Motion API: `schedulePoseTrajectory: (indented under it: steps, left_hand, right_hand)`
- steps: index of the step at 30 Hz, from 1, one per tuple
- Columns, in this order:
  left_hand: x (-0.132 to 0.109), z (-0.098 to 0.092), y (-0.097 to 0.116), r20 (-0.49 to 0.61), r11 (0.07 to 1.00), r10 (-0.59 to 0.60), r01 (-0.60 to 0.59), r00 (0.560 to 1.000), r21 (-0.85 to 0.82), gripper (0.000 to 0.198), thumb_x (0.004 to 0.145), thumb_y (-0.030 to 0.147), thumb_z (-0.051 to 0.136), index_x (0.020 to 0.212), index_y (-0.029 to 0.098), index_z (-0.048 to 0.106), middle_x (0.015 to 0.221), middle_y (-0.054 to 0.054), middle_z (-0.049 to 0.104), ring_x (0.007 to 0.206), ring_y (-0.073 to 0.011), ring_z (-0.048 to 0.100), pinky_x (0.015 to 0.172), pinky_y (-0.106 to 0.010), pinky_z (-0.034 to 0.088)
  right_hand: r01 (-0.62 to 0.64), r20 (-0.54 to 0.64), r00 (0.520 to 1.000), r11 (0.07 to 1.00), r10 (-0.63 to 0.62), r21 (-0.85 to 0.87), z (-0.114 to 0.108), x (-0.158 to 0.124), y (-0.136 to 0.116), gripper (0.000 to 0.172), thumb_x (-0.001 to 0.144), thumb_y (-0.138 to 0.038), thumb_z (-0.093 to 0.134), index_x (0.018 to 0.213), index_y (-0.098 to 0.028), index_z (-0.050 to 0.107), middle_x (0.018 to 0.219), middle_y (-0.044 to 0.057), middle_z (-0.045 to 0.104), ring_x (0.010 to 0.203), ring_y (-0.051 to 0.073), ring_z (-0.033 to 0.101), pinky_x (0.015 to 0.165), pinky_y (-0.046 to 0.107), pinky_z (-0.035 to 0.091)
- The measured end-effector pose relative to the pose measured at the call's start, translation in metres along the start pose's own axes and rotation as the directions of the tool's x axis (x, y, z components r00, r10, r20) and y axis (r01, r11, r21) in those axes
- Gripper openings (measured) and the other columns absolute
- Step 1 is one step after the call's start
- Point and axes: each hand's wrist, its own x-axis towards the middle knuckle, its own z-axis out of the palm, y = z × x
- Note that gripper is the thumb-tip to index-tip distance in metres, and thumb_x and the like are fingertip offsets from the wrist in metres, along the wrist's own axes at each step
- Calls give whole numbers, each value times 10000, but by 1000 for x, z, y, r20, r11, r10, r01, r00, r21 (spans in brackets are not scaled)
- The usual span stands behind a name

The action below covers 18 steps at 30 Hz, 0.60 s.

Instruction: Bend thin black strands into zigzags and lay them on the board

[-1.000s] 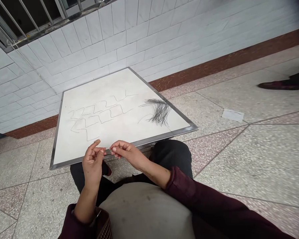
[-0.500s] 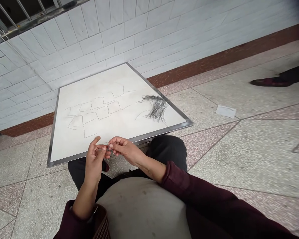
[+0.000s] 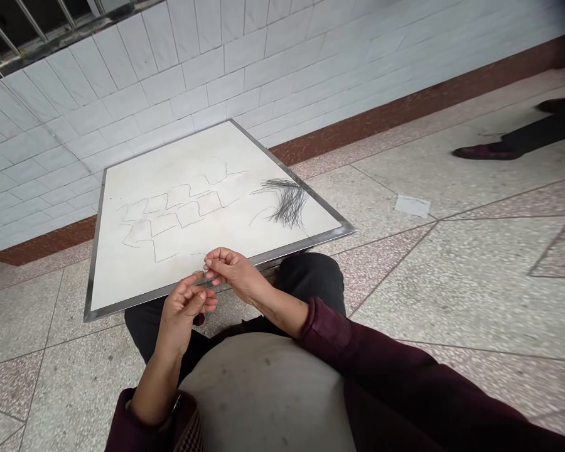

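Between my two hands a thin wire (image 3: 206,281) runs almost upright, near the front edge of a white board (image 3: 193,135) with a grey metal rim. The fingers of my right hand (image 3: 238,273) pinch its upper part. Lower down, my left hand (image 3: 179,314) holds it between thumb and fingers. Several thin dark wires, some in stepped bends, lie across the middle of the board; one bent wire (image 3: 154,250) is closest to my left hand. A dense bunch of dark wires (image 3: 289,204) lies at the board's right side.
My knees (image 3: 311,279) are under the board's front edge. Behind it stands a white tiled wall (image 3: 207,81). A pale flat piece (image 3: 412,206) lies on the speckled floor to the right, and another person's shoe (image 3: 483,152) is beyond it.
My hands have drawn apart: the right went up and the left down, so a straight length of wire shows between them. The view has shifted slightly.
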Motion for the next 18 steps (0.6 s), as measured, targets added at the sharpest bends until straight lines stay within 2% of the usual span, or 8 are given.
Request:
schedulePoseTrajectory:
  steps: [7,10,13,18]
  left_hand:
    - [0,-1,-1,30,990,-72,75,997,-119,512,781,317,728,1235,152,561,949,-92,712,826,-194,698,723,-300,548]
    - [0,-2,-4,-11,999,-35,35,999,-20,530,760,312,743,1237,164,565,960,-85,709,735,-152,677,643,-253,523]
    - [0,-4,-7,-84,992,57,-46,995,121,528,767,314,728,1251,181,562,921,-58,703,678,-119,639,618,-235,502]
    - [-1,-3,-7,-115,969,114,-84,987,233,498,802,335,675,1264,192,556,832,-24,677,667,-120,624,626,-242,509]
  right_hand:
    - [40,-23,999,999,-40,-18,-6,4,-2,283,703,-380,775,818,-172,621,764,-10,638,627,79,574,464,161,414]
    - [53,-5,999,997,-53,-48,-9,5,-2,265,723,-378,759,819,-174,620,779,-5,643,625,76,564,465,158,403]
    - [46,29,999,997,-44,-57,-11,5,-3,255,739,-375,750,821,-178,612,796,-2,648,632,77,562,477,160,403]
    - [51,80,996,997,-47,-53,-11,1,-8,251,761,-385,739,810,-188,590,814,-3,644,655,83,564,491,167,402]
